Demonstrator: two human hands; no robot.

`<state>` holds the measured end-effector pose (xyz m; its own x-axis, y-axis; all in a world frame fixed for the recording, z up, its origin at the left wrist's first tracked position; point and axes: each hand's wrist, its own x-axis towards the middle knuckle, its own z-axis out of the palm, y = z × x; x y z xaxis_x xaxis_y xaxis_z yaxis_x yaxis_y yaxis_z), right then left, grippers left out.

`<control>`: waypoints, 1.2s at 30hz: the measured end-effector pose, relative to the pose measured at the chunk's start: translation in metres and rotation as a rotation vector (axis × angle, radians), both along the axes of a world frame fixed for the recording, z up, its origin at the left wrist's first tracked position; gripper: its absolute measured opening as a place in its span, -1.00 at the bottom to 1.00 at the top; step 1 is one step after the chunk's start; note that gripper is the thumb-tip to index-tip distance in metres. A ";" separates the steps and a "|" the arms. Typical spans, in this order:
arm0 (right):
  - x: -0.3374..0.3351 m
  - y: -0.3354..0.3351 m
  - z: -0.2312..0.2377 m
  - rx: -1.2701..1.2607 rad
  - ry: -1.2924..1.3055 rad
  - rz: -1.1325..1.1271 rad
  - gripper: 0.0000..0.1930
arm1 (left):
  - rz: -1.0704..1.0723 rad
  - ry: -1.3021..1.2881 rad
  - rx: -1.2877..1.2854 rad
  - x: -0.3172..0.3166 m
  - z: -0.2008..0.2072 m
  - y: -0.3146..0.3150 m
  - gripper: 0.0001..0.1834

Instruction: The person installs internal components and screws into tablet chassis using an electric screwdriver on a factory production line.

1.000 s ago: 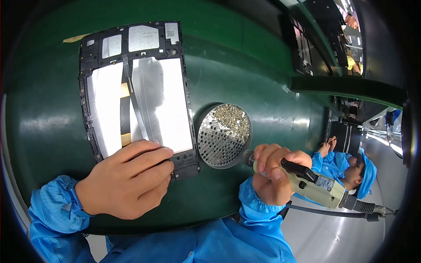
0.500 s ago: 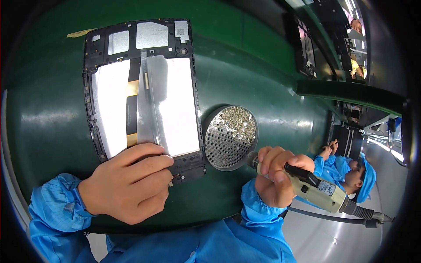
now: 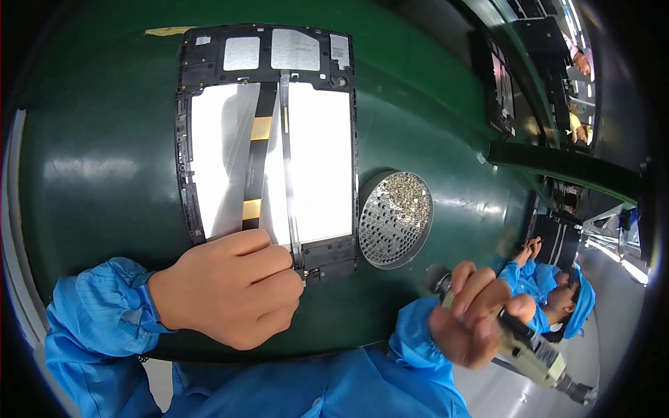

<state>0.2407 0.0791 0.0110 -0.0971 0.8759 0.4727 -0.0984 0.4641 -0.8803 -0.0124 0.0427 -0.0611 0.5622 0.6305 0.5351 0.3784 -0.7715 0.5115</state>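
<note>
L hand (image 3: 230, 294), head cam: we've got it palm down, fingers curled over the near edge of the device panel (image 3: 322, 167); can't tell if they pinch anything, thumb's out of sight. Panel lies flat on the green table (image 3: 97, 216), mostly just beyond L hand, black frame w/ bright silver sheet in the middle. Blk flex strip (image 3: 256, 164) w/ gold bands runs away from our L fingers up the sheet; thin grey strip (image 3: 287, 160) sits just right of it, its near end by our fingertips.

R hand (image 3: 474, 317): well right of L hand, off the panel, closed round a cream elec. driver (image 3: 529, 354). Bit end points fwd-left of R hand, body sticks out behind to the right. R hand is a bit blurred.

Round grey dish (image 3: 421, 242) is fwd-left of R hand, right next to the panel; small screws (image 3: 408, 198) heaped on its far side, perforated plate showing nearer us. Co-worker in blue cap (image 3: 580, 306) sits right of our R hand, approx. Tan strip (image 3: 169, 31) lies well beyond L hand, by the panel's far-left corner.
</note>
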 end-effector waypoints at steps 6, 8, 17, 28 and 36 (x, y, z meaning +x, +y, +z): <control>-0.042 -0.018 0.004 -0.013 -0.087 0.223 -0.67 | 0.012 0.019 -0.031 0.000 0.002 -0.001 -0.84; -0.046 -0.019 0.000 -0.023 -0.080 0.223 -0.68 | 0.031 0.040 -0.055 0.003 0.004 0.001 -0.82; -0.027 -0.004 0.002 -0.004 -0.056 0.141 -0.66 | -0.033 0.087 -0.035 -0.003 0.003 -0.001 -0.79; 0.065 0.035 -0.022 -0.014 0.083 -0.230 -0.65 | 0.418 0.457 0.005 0.022 0.026 -0.039 -0.57; 0.081 0.036 -0.032 0.049 0.082 -0.271 -0.67 | 0.744 0.615 0.141 -0.028 0.014 0.086 -0.58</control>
